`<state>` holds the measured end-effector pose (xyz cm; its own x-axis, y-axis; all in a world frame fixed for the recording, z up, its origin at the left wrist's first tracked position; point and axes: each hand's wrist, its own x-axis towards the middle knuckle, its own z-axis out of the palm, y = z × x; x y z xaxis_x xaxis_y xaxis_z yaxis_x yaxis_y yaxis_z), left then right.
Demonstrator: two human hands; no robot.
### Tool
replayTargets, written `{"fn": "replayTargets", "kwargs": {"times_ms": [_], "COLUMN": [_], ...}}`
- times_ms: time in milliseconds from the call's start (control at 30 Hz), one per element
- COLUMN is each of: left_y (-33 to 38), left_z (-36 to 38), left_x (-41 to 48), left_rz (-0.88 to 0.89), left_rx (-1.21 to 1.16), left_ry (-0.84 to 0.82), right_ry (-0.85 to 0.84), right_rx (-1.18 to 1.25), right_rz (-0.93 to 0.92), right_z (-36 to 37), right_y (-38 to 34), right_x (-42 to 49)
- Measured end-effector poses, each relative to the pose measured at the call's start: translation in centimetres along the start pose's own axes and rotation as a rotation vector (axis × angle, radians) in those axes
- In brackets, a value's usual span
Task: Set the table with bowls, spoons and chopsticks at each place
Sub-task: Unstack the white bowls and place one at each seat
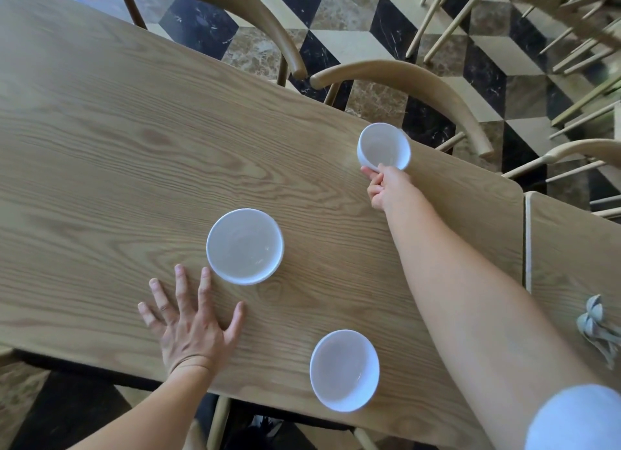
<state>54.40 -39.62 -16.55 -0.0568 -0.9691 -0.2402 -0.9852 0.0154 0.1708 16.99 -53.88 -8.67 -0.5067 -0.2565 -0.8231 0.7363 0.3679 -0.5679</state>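
White sleeve (578, 419) over wooden table (100, 140), checkered marble floor (369, 22).

Bright, even daylight fills the frame, soft and diffuse, with no hard shadows across the wooden table (134, 147). Pale glare washes the upper left corner. Faint sheen shows inside the white bowl (245, 246) at centre. Wide-angle bending curves the table edges and chair backs toward the borders. Slight softness everywhere; the lower right corner, where a white sleeve (576, 419) sits, is blurred.
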Motion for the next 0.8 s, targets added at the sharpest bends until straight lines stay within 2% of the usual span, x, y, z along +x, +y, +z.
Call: {"fn": "replayTargets", "kwargs": {"times_ms": [167, 433, 633, 733, 800], "left_y": [0.1, 0.2, 0.2, 0.1, 0.1], "left_z": [-0.2, -0.4, -0.4, -0.4, -0.4], "left_x": [-0.1, -0.1, -0.1, 0.0, 0.0], "left_rz": [-0.001, -0.001, -0.003, 0.003, 0.000], "left_rx": [-0.006, 0.001, 0.017, 0.004, -0.001], "left_ry": [-0.009, -0.005, -0.017, -0.013, -0.015], "right_ry": [-0.056, -0.275, -0.339, -0.283, -0.248], "right_rx": [0.064, -0.391, -0.702, -0.914, -0.978], "right_rz": [0.005, -0.044, -0.253, -0.464, -0.539], "right_z": [-1.0, -2.6, -1.6, -1.2, -1.1], "right_y": [2.1, 10.5, 15.4, 16.9, 17.2], "right_x": [-3.2, -11.6, -15.0, -14.8, -14.6]}}
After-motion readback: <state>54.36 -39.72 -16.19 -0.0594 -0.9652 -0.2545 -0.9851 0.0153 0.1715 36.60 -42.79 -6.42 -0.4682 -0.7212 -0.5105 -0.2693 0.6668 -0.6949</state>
